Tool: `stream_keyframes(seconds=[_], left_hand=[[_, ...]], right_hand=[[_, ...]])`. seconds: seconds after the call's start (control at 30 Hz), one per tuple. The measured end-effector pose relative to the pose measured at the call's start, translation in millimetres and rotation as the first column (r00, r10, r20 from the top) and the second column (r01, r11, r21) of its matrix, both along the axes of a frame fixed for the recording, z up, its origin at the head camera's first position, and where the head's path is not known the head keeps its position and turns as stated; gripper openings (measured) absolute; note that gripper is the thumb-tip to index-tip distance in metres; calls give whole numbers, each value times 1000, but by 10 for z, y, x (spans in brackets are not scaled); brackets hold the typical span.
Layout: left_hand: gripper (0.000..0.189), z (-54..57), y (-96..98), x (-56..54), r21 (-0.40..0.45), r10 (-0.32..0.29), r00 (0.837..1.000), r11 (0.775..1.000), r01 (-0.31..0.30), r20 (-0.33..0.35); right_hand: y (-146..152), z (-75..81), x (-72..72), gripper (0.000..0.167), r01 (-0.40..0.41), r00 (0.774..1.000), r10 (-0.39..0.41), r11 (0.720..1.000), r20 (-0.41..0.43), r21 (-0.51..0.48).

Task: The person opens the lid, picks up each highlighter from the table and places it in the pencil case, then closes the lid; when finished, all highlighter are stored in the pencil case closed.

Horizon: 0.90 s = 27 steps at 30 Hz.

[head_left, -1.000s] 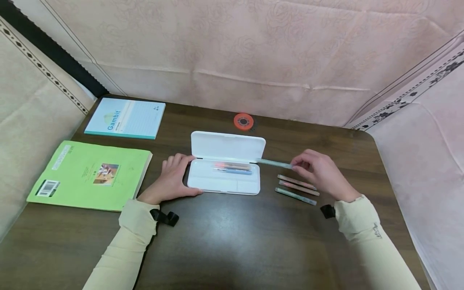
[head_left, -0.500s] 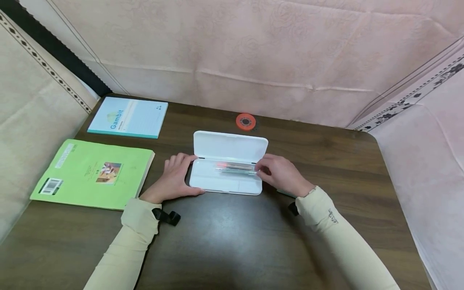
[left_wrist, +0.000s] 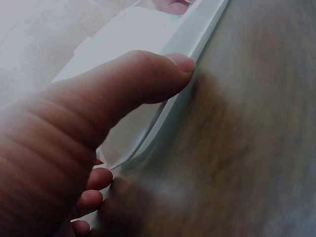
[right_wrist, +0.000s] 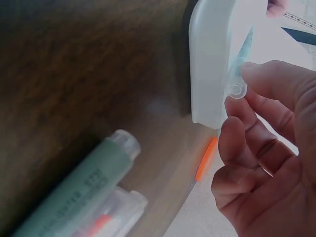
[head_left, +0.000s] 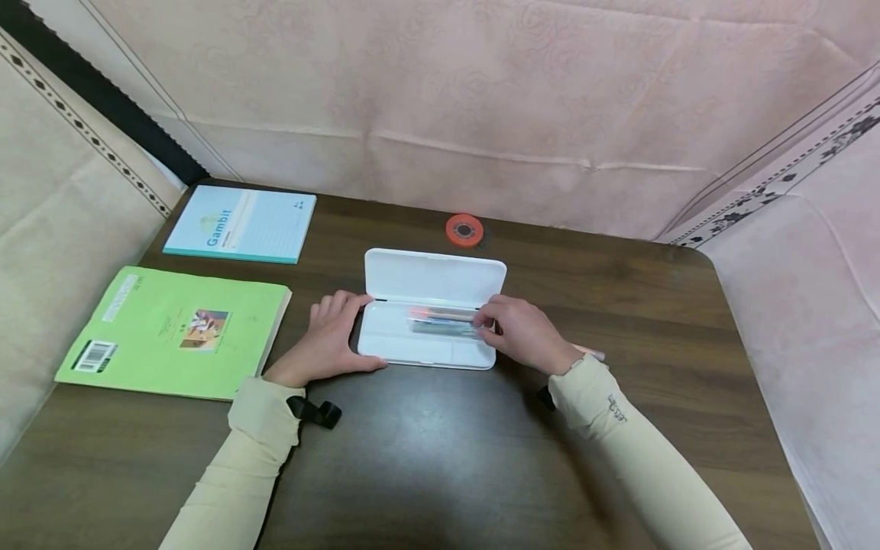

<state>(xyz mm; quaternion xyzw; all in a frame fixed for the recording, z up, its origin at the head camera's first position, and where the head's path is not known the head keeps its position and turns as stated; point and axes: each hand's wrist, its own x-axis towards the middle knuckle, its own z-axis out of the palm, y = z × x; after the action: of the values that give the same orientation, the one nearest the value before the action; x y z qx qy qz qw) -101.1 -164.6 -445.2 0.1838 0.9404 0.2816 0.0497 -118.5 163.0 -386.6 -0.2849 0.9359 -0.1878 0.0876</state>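
Observation:
A white plastic pencil case (head_left: 399,344) lies on the brown table with its lid (head_left: 433,276) raised. Several pens (head_left: 440,313) lie inside the case. My left hand (head_left: 325,340) grips its left end, the thumb (left_wrist: 148,76) over the front rim and the other fingers at the back and side. With thumb and fingertips my right hand (head_left: 525,332) pinches the clear end of a light green highlighter pen (right_wrist: 239,69), which lies along the other pens in the case. On the table, partly under the right forearm, are a green highlighter (right_wrist: 74,192) and a pink one (right_wrist: 106,217).
A green book (head_left: 158,328) lies left of the left hand, with a light blue Gambit notebook (head_left: 241,221) behind it. A red-orange tape roll (head_left: 464,230) sits behind the case. Patterned cloth (head_left: 481,99) bounds the table at the back and sides.
My right hand has moved left from beside the case to its right end, bringing the light green highlighter pen in over the other pens. The left hand has kept its grip on the case.

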Motion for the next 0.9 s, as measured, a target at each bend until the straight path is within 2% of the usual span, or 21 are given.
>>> stream_keyframes(seconds=[0.27, 0.5, 0.7, 0.9], left_hand=[[101, -2, -1, 3, 1, 2, 1000, 1000, -2, 6], [101, -5, 6, -1, -2, 5, 1000, 1000, -5, 7], [100, -4, 9, -1, 3, 0, 1000, 1000, 0, 1], [100, -12, 0, 5, 5, -3, 1000, 1000, 3, -12]], right_hand=[[5, 27, 14, 14, 21, 999, -21, 1000, 32, -13], [105, 92, 52, 14, 48, 999, -48, 998, 5, -40], [451, 155, 120, 14, 115, 993, -115, 990, 11, -84], [913, 93, 228, 12, 169, 984, -174, 979, -28, -113]])
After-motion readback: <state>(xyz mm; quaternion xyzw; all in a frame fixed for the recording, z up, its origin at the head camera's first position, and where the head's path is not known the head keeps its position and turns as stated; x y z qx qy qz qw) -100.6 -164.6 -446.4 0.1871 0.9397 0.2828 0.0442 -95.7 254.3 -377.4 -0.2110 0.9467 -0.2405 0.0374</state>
